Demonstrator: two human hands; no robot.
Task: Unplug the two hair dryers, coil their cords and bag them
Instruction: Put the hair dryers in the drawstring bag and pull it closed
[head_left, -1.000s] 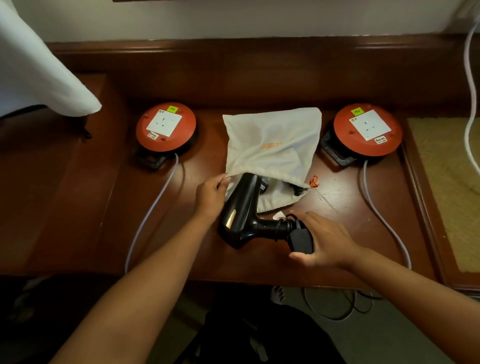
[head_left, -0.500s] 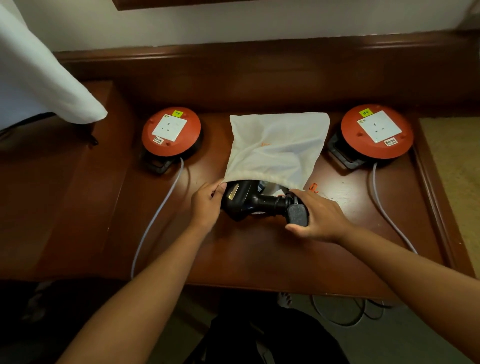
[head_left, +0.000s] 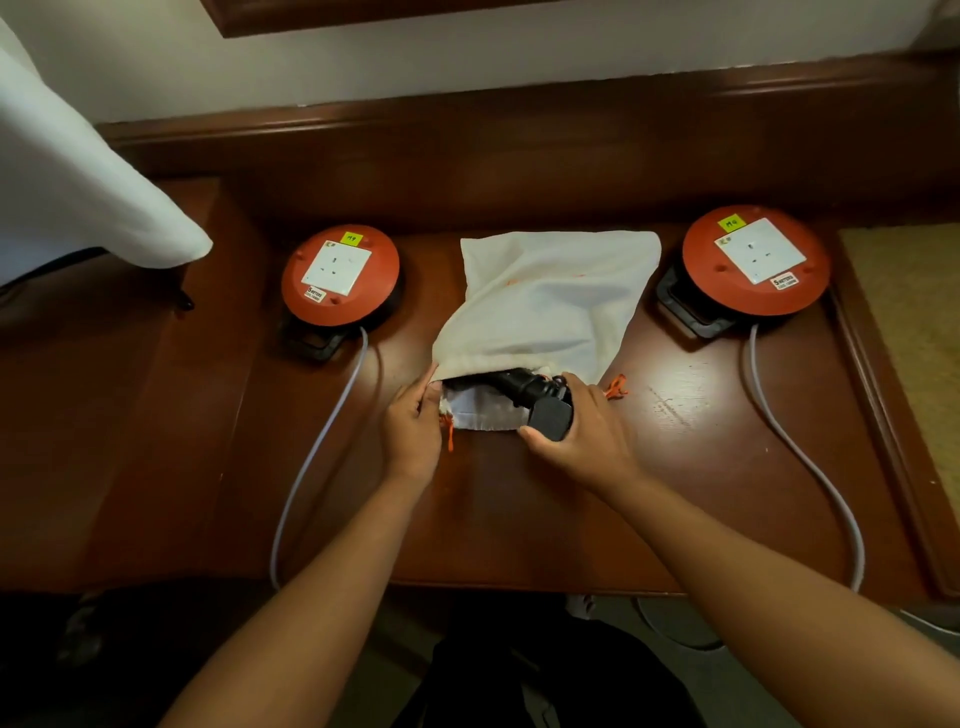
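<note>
A white drawstring bag (head_left: 545, 306) lies in the middle of the wooden desk (head_left: 519, 519), its mouth toward me. A black hair dryer (head_left: 511, 382) is mostly inside it; only the handle and the black plug (head_left: 550, 415) with coiled cord stick out. My right hand (head_left: 582, 436) grips the handle end and the plug. My left hand (head_left: 413, 423) pinches the left edge of the bag's mouth and holds it open. Orange drawstring ends (head_left: 616, 387) show beside both hands.
Two orange extension reels stand on the desk, one at the left (head_left: 340, 275) and one at the right (head_left: 756, 260), each with an empty white socket. Their grey cables (head_left: 311, 457) run off the front edge. A white cloth (head_left: 78, 197) hangs at the far left.
The hair dryer has gone nozzle-first into the bag, pushed by my right hand; before, nearly all of it lay outside. My left hand stayed at the bag's mouth.
</note>
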